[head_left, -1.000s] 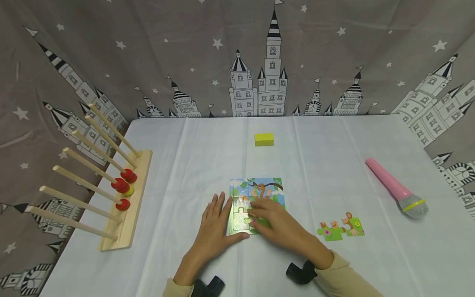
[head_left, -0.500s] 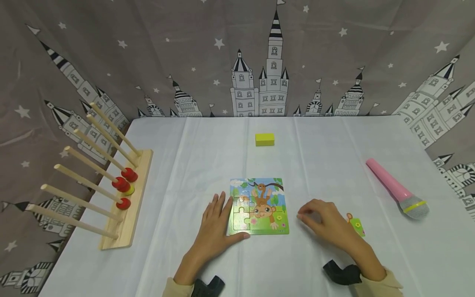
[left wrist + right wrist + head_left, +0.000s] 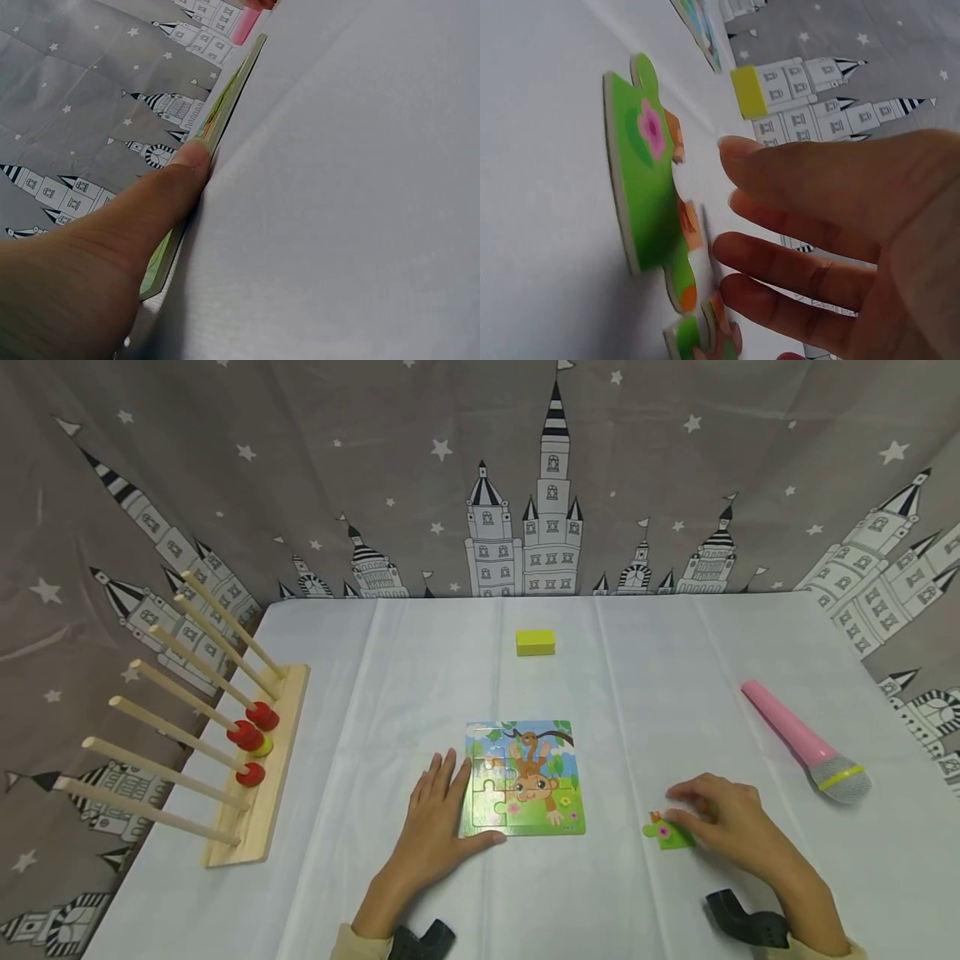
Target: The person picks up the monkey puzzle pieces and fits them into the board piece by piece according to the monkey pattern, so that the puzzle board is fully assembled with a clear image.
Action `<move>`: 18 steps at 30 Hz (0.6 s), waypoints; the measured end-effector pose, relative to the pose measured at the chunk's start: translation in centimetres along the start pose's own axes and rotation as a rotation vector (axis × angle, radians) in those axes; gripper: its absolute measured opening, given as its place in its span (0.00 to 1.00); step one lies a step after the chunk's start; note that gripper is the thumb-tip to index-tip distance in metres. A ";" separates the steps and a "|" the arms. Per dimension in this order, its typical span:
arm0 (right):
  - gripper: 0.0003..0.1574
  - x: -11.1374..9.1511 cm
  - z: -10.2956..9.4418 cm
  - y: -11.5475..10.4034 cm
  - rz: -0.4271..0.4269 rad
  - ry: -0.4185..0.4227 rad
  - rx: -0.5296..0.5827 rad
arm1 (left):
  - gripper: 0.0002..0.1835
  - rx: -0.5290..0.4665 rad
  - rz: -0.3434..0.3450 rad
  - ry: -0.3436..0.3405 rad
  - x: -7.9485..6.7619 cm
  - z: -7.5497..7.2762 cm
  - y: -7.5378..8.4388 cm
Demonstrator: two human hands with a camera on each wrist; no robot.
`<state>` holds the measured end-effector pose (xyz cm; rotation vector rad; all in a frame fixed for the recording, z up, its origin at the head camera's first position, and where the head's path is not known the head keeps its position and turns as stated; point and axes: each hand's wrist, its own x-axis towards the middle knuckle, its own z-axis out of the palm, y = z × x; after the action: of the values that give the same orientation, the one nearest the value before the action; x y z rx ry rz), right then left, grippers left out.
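A square puzzle (image 3: 543, 820) with a monkey picture lies at the table's middle; its left part has only an outlined, pale green-blue base. My left hand (image 3: 433, 827) rests along its left edge, fingers straight, the thumb (image 3: 193, 155) touching the near edge. To the right, my right hand (image 3: 742, 827) hovers over two loose puzzle pieces, fingers bent and holding nothing. One is a green puzzle piece (image 3: 646, 180) with a pink flower, just beyond the fingertips. The other puzzle piece (image 3: 684, 336) shows partly in the right wrist view; in the head view the hand hides it.
A wooden peg rack (image 3: 281, 777) with red and yellow beads stands at the left. A yellow block (image 3: 536, 643) lies behind the puzzle. At the right lies a pink toy microphone (image 3: 795, 731). A grey castle-print cloth (image 3: 637, 452) hangs behind the white-covered table.
My right hand has left the puzzle and moved right to the loose pieces, uncovering the monkey picture. My left hand stays in place.
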<state>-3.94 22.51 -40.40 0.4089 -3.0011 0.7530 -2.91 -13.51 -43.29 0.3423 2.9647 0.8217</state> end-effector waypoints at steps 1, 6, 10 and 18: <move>0.15 0.0 -0.1 0.1 -0.006 -0.002 -0.012 | 0.56 0.001 0.000 0.000 0.0 0.0 0.0; 0.16 -0.3 -0.4 0.3 -0.009 -0.038 0.007 | 0.56 0.005 0.004 0.005 0.0 0.1 -0.1; 0.21 -0.6 -0.4 0.2 0.025 -0.071 0.062 | 0.56 0.005 0.009 0.008 0.0 0.1 -0.1; 0.36 -1.1 0.1 -0.5 0.112 -0.100 0.086 | 0.56 0.005 0.005 0.006 0.0 0.1 -0.1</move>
<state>-2.72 22.33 -40.31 0.2913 -3.1153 0.8991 -2.93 -13.57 -43.39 0.3480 2.9735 0.8169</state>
